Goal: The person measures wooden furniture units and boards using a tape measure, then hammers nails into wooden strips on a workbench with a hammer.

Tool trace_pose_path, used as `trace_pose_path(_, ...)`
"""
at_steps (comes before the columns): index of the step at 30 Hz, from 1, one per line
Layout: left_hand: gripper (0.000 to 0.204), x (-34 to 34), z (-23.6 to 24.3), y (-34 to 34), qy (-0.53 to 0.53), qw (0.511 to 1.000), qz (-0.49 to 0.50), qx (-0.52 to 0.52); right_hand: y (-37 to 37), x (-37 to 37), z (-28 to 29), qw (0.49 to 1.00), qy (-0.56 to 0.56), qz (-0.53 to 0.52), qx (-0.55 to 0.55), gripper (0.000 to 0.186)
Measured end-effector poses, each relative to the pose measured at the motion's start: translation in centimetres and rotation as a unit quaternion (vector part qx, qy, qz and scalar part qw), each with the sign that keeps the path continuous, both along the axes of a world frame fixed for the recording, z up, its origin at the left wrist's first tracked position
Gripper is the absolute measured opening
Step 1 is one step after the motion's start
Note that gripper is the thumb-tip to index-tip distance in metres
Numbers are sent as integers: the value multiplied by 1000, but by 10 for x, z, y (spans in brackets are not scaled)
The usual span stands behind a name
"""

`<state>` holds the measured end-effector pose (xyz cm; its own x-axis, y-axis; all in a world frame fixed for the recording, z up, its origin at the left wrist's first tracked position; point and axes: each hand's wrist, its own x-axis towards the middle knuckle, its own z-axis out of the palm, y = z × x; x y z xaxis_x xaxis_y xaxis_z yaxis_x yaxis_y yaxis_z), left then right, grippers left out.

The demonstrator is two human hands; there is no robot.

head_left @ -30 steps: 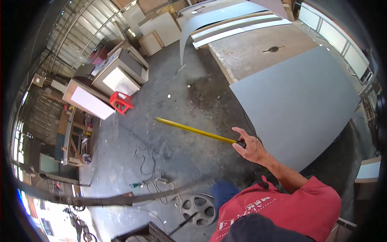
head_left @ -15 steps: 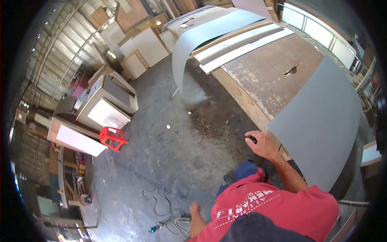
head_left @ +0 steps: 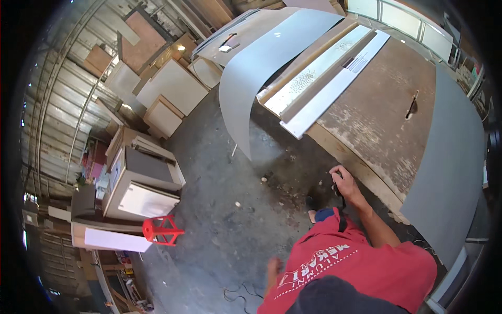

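My right hand [head_left: 343, 182] is closed around a small black object [head_left: 335, 189], mostly hidden by the fingers. It hangs beside the near edge of a large wooden worktable [head_left: 366, 125]. My left hand [head_left: 273, 266] is low at my side over the floor; its fingers are blurred and partly covered by my red shirt. On the table, near the right hand, lie a white panel strip [head_left: 334, 86] and a large grey sheet [head_left: 449, 157] bending down over the table's right end. Another pale grey sheet [head_left: 266, 52] droops off the far left side.
A red plastic stool [head_left: 163, 230] stands on the concrete floor at the left, next to cabinets [head_left: 141, 178]. Boards [head_left: 172, 86] lean against the far wall. A dark cable [head_left: 240, 295] lies on the floor near my left side. A dark slim tool [head_left: 412, 104] rests on the table.
My view has turned and moved forward along the table, so the stool and cabinets sit lower. The right hand keeps its grip on the black object. The green-ended tool on the floor has left view.
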<state>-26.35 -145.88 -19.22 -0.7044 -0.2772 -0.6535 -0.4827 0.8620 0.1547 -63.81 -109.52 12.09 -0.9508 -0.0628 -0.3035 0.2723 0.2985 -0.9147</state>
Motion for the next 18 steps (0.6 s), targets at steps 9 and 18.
trace_pose_path(9,24,-151,27,-87,-6,750,588,302,-220,-231,33,949,-15,89,-301,30)
trace_pose_path(18,21,-313,6,-271,-68,732,595,327,-362,-423,-30,975,-20,-68,-213,60)
